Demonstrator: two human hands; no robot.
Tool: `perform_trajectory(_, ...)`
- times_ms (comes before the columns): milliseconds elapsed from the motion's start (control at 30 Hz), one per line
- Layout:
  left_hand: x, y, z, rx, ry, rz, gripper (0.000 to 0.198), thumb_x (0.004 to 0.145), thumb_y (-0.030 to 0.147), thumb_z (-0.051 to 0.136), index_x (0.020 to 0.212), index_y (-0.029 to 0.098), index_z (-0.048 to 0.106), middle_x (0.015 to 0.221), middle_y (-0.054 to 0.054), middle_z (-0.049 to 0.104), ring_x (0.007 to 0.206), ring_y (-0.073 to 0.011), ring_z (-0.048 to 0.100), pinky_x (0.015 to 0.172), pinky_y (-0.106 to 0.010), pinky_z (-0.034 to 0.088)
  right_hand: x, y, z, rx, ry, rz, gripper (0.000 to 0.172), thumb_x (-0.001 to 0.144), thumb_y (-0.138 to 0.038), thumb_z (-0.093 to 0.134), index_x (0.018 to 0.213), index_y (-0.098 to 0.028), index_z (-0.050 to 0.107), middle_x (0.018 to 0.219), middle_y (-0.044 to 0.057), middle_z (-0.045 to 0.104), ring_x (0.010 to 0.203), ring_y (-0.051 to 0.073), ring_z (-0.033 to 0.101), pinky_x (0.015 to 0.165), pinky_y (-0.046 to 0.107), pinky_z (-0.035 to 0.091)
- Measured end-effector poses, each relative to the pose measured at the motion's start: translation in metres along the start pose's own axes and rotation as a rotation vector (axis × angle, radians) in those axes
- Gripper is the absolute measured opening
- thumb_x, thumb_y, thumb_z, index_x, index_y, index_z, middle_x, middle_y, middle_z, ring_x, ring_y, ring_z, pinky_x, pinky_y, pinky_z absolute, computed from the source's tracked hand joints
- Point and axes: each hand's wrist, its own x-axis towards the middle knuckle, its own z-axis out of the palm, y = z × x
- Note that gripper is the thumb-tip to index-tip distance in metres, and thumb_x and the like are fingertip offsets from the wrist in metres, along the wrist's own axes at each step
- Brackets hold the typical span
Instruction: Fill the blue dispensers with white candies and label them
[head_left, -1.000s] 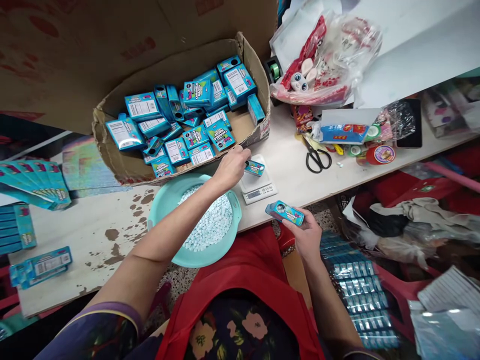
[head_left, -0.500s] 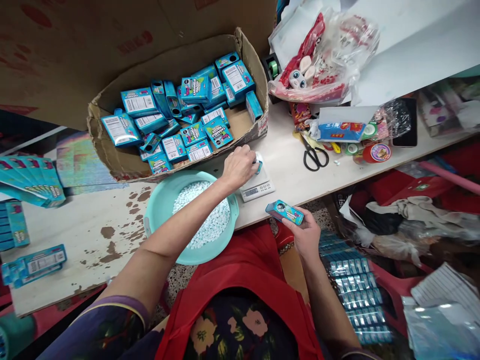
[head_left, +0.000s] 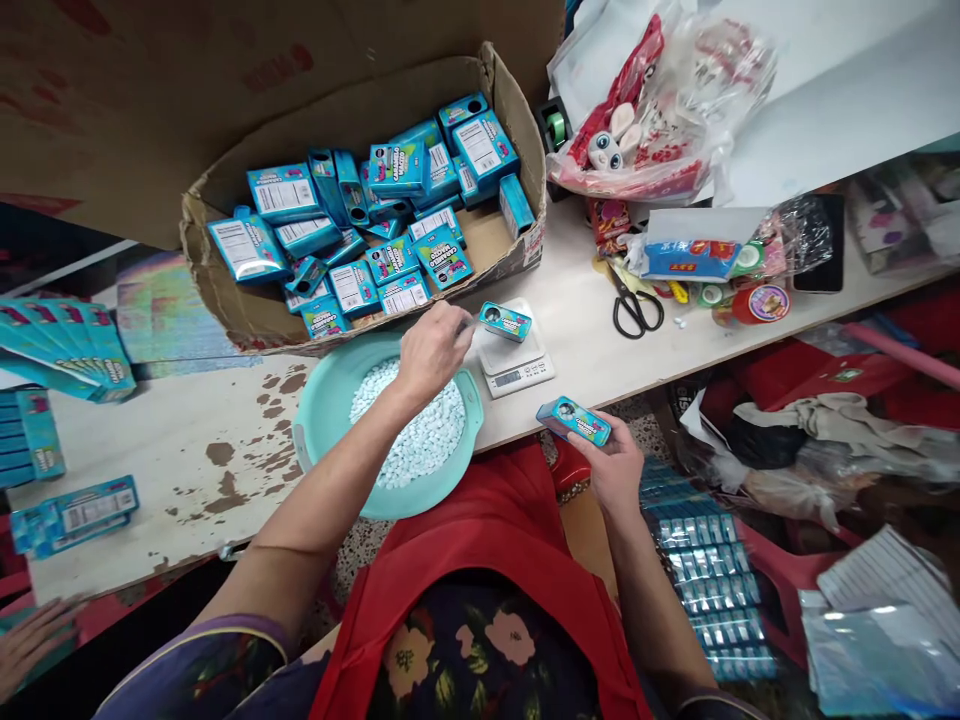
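Worktop (head_left: 585,345), pale, brown-stained at left. Upon it, topless carton (head_left: 360,110). In front of the carton, turquoise bowl (head_left: 321,415); just beside the bowl, white scale (head_left: 519,378). Left hand (head_left: 433,347) over the bowl's far rim, near the scale; grip curled, blurred at the tips, impossible to tell whether holding anything. Right hand (head_left: 619,462) near the worktop's edge, grip wrapped around a blue box (head_left: 586,426). On the scale, second box (head_left: 511,323); jumbled in the carton, other boxes (head_left: 440,258). Inside the bowl, white pellets (head_left: 420,430).

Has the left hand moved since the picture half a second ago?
Yes. Judged against the scale, the left hand has moved to the picture's left, away from the small box on the scale, toward the bowl.
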Motion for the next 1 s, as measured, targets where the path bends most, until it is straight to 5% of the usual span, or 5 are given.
perform_trajectory(267,-0.082,-0.057,0.005,-0.055,-0.046,-0.165,0.022,0.09,0.028,0.043,0.086,0.02,0.063,0.089,-0.004,0.067,0.079,-0.0165,0.06,0.072,-0.026,0.041,-0.004,0.001,0.007,-0.007,-0.02,-0.016,0.048,0.06,-0.033,0.082,0.101,-0.018,0.063,0.091,0.004,0.068,0.083,0.019,0.065,0.082,0.039,0.053)
perform_trajectory(433,-0.096,-0.064,0.011,-0.101,-0.081,-0.2,0.021,0.089,0.027,0.044,0.086,0.021,0.064,0.091,-0.004,0.068,0.079,-0.0169,0.06,0.072,-0.026,0.041,-0.008,-0.002,0.013,-0.023,-0.035,-0.012,0.049,0.059,-0.035,0.082,0.1,-0.017,0.063,0.09,0.005,0.068,0.082,0.019,0.065,0.082,0.04,0.053)
perform_trajectory(600,-0.07,-0.044,0.007,-0.125,-0.055,-0.108,0.024,0.091,0.029,0.042,0.09,0.02,0.064,0.092,-0.007,0.067,0.086,-0.019,0.06,0.077,-0.029,0.043,-0.012,-0.005,0.016,-0.036,-0.02,0.014,0.047,0.058,-0.034,0.082,0.098,-0.017,0.064,0.089,0.004,0.069,0.081,0.019,0.065,0.08,0.039,0.053)
perform_trajectory(833,0.018,0.002,0.031,-0.028,-0.117,0.279,0.041,0.089,0.015,0.042,0.13,0.021,0.047,0.135,-0.013,0.046,0.126,-0.025,0.042,0.101,-0.04,0.036,-0.003,-0.003,0.019,-0.031,-0.021,-0.019,0.047,0.059,-0.033,0.082,0.098,-0.017,0.063,0.091,0.005,0.068,0.083,0.019,0.064,0.081,0.038,0.053)
perform_trajectory(1000,0.025,0.01,0.025,0.01,-0.204,0.097,0.039,0.088,0.02,0.047,0.128,0.02,0.047,0.119,-0.012,0.053,0.101,-0.0228,0.059,0.079,-0.031,0.046,0.033,-0.012,0.042,-0.015,-0.008,-0.129,0.047,0.061,-0.033,0.08,0.101,-0.017,0.06,0.093,0.004,0.066,0.087,0.019,0.063,0.084,0.037,0.052)
